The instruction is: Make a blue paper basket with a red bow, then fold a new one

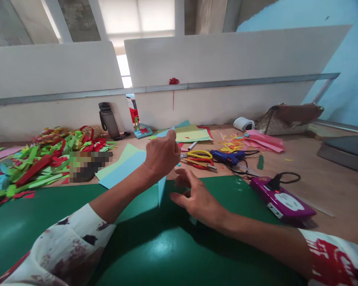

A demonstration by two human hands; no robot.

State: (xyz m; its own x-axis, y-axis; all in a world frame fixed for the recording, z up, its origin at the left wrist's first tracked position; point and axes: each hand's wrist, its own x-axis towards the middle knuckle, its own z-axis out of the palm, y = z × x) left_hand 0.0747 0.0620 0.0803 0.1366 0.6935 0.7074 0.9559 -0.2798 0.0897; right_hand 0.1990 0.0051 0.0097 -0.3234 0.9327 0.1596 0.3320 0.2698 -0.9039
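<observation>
My left hand point(162, 155) is closed round a folded piece of light blue paper point(162, 190) and holds it above the green mat point(161, 258). One narrow, pointed end of the paper hangs below the fist; most of the rest is hidden by the hand. Just to the right, my right hand point(201, 200) hovers with thumb and fingers curved and apart, nothing visible between them. Its fingertips are slightly blurred. Behind my left wrist lie blue and pale green paper sheets point(123, 169) at the mat's far edge.
Yellow- and red-handled scissors point(200, 155) and a blue glue gun point(229, 157) lie beyond my hands. A purple power strip point(282, 200) sits at right. Paper strips point(32, 167) are heaped at left near a grey bottle point(109, 122). A bag point(289, 119) stands back right.
</observation>
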